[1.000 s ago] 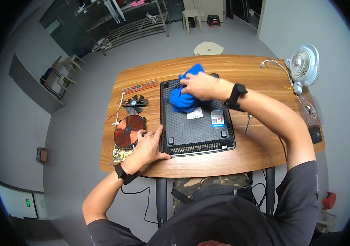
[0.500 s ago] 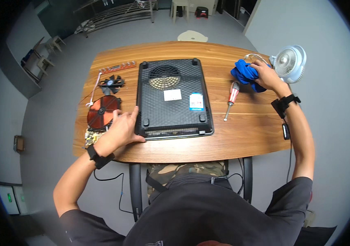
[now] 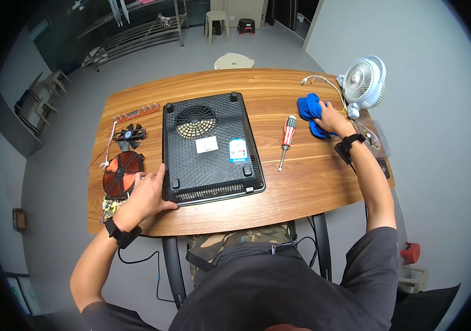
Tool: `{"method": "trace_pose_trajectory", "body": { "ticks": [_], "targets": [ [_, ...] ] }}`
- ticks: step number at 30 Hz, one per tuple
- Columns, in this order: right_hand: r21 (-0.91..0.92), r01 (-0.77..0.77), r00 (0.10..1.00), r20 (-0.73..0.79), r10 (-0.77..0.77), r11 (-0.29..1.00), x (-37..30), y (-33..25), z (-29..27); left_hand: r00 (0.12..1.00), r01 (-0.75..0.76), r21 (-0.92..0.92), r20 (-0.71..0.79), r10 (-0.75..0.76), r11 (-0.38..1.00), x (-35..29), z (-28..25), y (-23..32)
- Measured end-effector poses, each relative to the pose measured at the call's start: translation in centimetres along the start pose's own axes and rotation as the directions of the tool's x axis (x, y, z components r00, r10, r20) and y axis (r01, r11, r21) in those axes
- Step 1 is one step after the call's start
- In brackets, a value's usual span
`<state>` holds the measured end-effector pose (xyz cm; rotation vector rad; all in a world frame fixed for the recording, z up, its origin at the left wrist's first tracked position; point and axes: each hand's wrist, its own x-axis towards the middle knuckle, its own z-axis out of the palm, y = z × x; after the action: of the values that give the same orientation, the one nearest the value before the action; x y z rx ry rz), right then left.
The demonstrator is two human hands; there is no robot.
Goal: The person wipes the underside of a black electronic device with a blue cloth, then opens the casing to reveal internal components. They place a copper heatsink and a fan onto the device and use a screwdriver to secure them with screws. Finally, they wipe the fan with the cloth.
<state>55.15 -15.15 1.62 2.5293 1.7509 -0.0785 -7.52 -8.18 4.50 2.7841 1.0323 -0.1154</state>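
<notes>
Left hand [image 3: 146, 194] lies open, palm down on the table [image 3: 301, 182], thumb touching the near-left corner of the black upturned appliance [image 3: 209, 148]. Screwdriver [image 3: 286, 139] lies apart. Right hand [image 3: 330, 118] grips blue cloth [image 3: 308, 108] beside white fan [image 3: 363, 80].
</notes>
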Motion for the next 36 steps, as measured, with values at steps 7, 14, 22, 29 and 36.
{"method": "trace_pose_trajectory", "body": {
  "ticks": [7, 14, 22, 29, 36],
  "targets": [
    [0.117, 0.103, 0.994, -0.037, -0.099, 0.988, -1.3, 1.3, -0.3, 0.999, -0.005, 0.031, 0.036, 0.004, 1.0, -0.3, -0.1, 0.8],
    [-0.147, 0.076, 0.994, -0.07, -0.087, 0.986, -1.7, -4.1, -8.4, 0.99, 0.044, -0.156, 0.14, -0.022, 0.987, -0.6, -2.5, 0.6],
    [0.024, 0.268, 0.962, -0.068, -0.266, 0.963, 5.3, -20.7, -9.5, 0.951, 0.273, -0.081, 0.174, -0.256, 0.959, 2.8, -4.7, 4.4],
    [0.001, 0.322, 0.934, 0.159, -0.318, 0.947, 9.2, -24.8, -6.5, 0.953, 0.242, -0.153, 0.22, -0.206, 0.958, 2.8, -3.1, 3.9],
    [0.21, 0.395, 0.907, 0.066, -0.416, 0.894, 10.2, -23.3, -3.5, 0.959, 0.228, -0.277, 0.231, -0.166, 0.933, 2.2, -3.1, 3.6]
  ]
}}
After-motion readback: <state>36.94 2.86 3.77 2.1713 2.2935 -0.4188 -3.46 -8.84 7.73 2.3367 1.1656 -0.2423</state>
